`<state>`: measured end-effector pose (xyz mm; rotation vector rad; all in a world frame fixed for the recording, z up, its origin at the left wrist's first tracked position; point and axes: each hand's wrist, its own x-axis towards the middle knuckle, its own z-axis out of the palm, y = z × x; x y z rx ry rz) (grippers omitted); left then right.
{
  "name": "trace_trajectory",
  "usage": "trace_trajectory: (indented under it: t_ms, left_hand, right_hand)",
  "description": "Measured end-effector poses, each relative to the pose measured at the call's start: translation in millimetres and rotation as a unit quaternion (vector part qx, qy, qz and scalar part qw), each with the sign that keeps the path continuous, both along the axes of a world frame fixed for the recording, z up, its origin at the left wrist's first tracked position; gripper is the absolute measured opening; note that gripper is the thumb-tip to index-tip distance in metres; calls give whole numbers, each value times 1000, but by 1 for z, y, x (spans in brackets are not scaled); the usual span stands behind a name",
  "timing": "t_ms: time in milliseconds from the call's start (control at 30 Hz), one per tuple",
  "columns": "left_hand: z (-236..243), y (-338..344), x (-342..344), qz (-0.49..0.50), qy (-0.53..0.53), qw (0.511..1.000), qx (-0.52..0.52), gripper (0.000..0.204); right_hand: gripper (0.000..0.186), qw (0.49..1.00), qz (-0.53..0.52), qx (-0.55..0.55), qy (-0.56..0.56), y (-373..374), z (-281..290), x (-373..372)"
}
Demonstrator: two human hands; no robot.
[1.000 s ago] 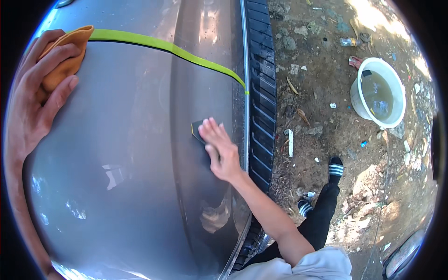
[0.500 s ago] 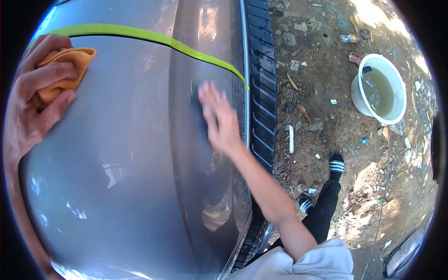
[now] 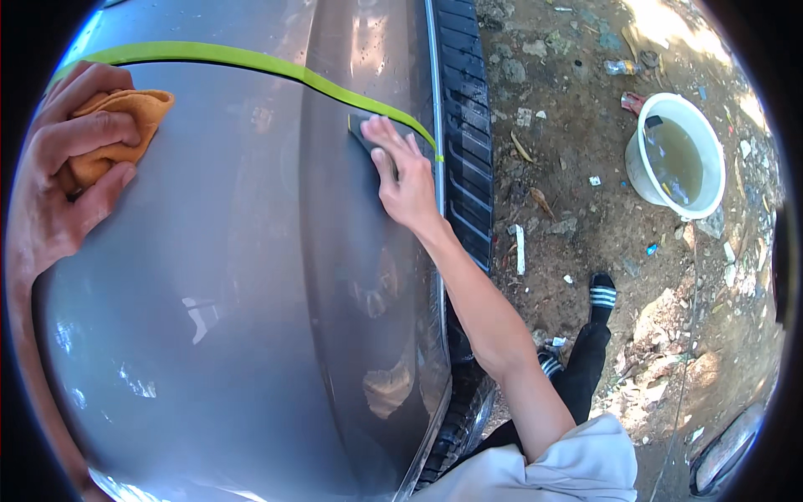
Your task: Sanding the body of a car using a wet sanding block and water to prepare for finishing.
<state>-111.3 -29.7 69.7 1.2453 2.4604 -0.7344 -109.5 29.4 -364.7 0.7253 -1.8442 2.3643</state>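
Observation:
A yellow-orange cloth (image 3: 125, 138), folded into a bunch, is gripped in my left hand (image 3: 71, 155) at the left side of a glossy grey vehicle panel (image 3: 209, 251). Over on the panel's right part, my right hand (image 3: 406, 180) presses a dark sanding pad (image 3: 358, 132) with a thin yellow edge to the surface. Its fingers reach forward over the pad and cover most of it. Just beyond the fingertips runs a lime-green tape strip (image 3: 251, 60), which crosses the panel from left to right.
Black ribbed trim (image 3: 468, 142) borders the panel's right side. A white bucket (image 3: 633, 163) of murky water stands on the littered dirt ground at right, with a plastic bottle (image 3: 621, 67) beyond it. A foot in a striped black slide (image 3: 602, 293) is on the ground nearer me.
My right hand has slid forward and slightly right with the pad, closer to the green tape. My left hand and the cloth have stayed put.

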Motion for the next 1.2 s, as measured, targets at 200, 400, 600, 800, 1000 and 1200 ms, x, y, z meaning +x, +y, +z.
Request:
trace_trajectory:
  t_ms: [200,400,600,800,1000,1200]
  left_hand:
    - [6,-1,5,17,22,1000,-11,35]
    - [7,-11,12,64,14,998,-4,32]
    - [-5,-8,0,48,12,999,5,32]
    - [-15,-16,-4,43,12,999,11,32]
    - [-14,-16,-2,49,22,998,9,32]
    - [-21,-18,-3,49,13,999,15,32]
  right_hand:
    - [46,1000,15,-6,-23,17,-7,84]
    - [44,997,40,-25,-58,7,-15,80]
    - [41,997,18,-54,-42,5,-20,8]
    - [35,997,25,-45,-51,12,-34,8]
    - [39,992,47,-67,-96,21,-44,76]
    - [40,995,22,-37,-89,16,-42,66]
